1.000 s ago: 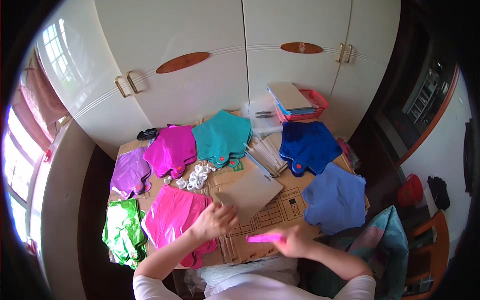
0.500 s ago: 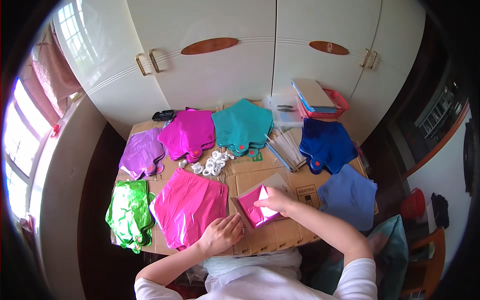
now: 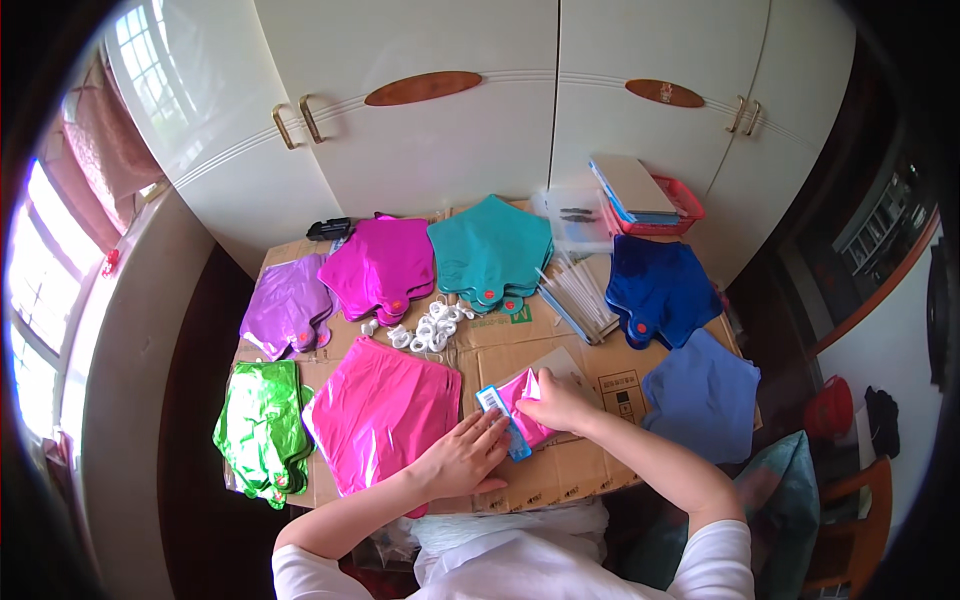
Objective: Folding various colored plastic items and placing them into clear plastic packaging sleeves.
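Note:
In front of me on the cardboard lies a folded pink foil balloon. My right hand pinches it near its upper right side. Along its left edge runs a blue-and-white card strip with a barcode at its upper end. My left hand rests with its fingers stretched out, fingertips on that strip. Partly under the right hand is a grey-brown card. Left of my left hand spreads a stack of flat pink foil balloons.
Around lie flat balloons in green, lilac, magenta, teal, dark blue and light blue. White ribbon rolls and thin white sticks sit mid-table. A red basket stands behind.
The blue-and-white strip has come into view along the balloon's left edge. My left hand has moved slightly right onto it. My right hand still pinches the pink foil.

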The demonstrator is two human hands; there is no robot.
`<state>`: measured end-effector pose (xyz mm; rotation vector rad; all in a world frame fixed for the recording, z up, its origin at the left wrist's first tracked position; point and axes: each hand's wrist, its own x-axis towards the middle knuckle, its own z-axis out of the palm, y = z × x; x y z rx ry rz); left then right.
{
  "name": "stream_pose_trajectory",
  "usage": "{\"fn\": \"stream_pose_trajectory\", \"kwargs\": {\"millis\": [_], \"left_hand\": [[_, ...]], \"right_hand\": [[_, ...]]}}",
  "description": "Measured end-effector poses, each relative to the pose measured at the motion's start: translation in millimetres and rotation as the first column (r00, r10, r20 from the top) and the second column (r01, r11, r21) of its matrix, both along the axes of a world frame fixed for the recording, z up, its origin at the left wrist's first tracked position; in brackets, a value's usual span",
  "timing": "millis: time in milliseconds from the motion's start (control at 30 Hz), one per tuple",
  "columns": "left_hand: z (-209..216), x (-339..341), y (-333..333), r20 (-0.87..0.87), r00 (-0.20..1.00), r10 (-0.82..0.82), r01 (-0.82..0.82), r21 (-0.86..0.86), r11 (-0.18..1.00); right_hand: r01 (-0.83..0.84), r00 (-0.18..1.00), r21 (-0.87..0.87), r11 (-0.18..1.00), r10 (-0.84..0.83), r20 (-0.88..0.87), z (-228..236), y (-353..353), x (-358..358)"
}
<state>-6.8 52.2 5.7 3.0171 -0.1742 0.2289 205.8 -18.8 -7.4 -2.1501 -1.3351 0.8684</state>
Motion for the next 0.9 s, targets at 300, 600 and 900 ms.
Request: {"fn": "stream_pose_trajectory", "kwargs": {"millis": [300, 600, 900], "left_hand": [[-1, 3, 6, 0.008, 1.000, -0.021, 0.021, 0.006, 1.000], [-1, 8, 19, -0.033, 0.997, -0.073, 0.079, 0.235, 0.969], [0, 31, 26, 0.147, 0.926, -0.349, 0.238, 0.489, 0.839]], "right_hand": [[-0.652, 0.677, 0.220, 0.726, 0.427, 0.599, -8, -13, 44], [-0.723, 0.594, 0.152, 0.674, 0.492, 0.636, -16, -14, 47], [-0.728, 0.577, 0.106, 0.678, 0.521, 0.629, -14, -14, 48]]}}
